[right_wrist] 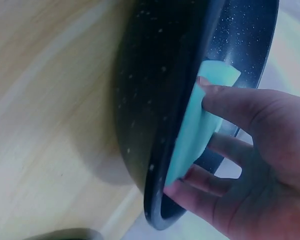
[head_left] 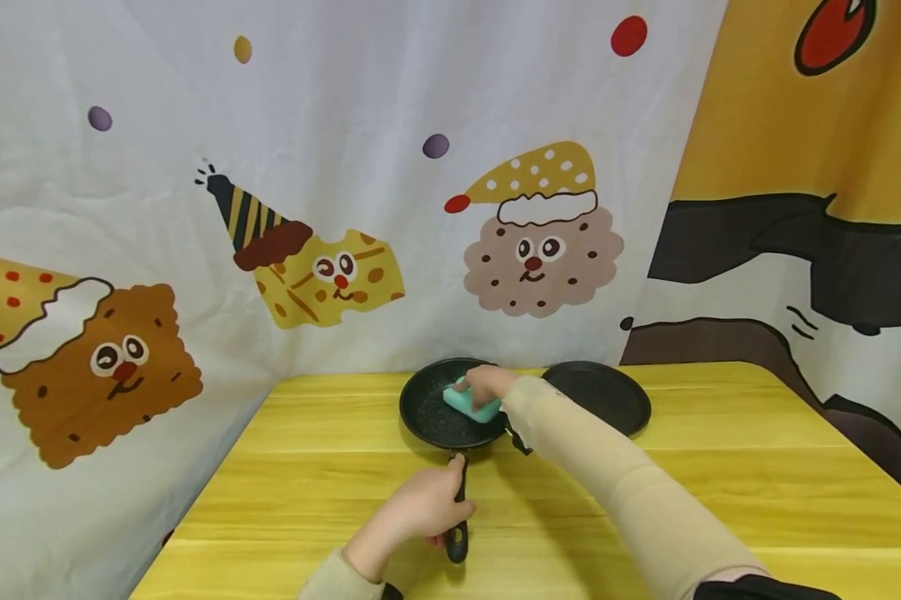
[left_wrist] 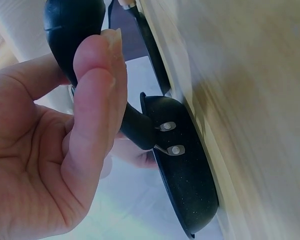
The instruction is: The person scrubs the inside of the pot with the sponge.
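A black speckled frying pan (head_left: 427,408) sits on the table, its handle toward me. My left hand (head_left: 435,502) grips that black handle, fingers curled round it in the left wrist view, where two rivets (left_wrist: 176,150) show on the pan's side. Inside the pan, my right hand (head_left: 488,385) holds a teal sponge (head_left: 471,405) against the inner surface. Seen from the right wrist, thumb and fingers (right_wrist: 230,105) are spread around the sponge's edges, and the pan's near wall hides part of it.
To the pan's right lies a flat round black pan (head_left: 608,396), partly covered by my right sleeve (head_left: 615,475). The yellow wood-grain table (head_left: 307,483) meets a cartoon-printed curtain (head_left: 345,125) along its back edge.
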The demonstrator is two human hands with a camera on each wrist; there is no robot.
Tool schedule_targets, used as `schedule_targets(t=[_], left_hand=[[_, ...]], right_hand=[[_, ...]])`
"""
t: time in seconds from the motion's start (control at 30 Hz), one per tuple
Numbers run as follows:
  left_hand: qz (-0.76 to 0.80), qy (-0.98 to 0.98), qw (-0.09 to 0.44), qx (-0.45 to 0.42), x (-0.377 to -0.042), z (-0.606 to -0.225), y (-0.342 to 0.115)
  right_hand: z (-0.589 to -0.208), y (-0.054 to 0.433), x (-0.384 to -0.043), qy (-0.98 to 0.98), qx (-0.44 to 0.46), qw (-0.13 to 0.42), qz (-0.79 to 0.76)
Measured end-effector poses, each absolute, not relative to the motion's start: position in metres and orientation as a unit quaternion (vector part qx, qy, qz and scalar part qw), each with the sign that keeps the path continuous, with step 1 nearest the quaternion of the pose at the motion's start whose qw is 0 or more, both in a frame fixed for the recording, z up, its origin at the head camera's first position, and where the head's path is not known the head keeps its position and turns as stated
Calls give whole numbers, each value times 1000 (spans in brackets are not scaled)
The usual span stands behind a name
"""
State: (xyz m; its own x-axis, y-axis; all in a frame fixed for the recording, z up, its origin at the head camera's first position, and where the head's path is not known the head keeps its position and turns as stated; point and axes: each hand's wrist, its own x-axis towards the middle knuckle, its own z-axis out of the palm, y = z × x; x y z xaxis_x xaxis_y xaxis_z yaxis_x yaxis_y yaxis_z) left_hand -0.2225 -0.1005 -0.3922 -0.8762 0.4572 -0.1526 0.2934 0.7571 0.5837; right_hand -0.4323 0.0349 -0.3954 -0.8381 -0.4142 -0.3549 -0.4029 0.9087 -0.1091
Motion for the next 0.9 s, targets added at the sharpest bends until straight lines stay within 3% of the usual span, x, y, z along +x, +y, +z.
schedule_targets(t=[0.53, 0.9], left_hand=[[272, 929, 138, 211, -224, -390, -102], [259, 931, 142, 216, -223, -392, -102]], right_hand=[[-389, 41, -416, 941, -289, 176, 12], [-385, 43, -408, 927, -306, 214, 44]])
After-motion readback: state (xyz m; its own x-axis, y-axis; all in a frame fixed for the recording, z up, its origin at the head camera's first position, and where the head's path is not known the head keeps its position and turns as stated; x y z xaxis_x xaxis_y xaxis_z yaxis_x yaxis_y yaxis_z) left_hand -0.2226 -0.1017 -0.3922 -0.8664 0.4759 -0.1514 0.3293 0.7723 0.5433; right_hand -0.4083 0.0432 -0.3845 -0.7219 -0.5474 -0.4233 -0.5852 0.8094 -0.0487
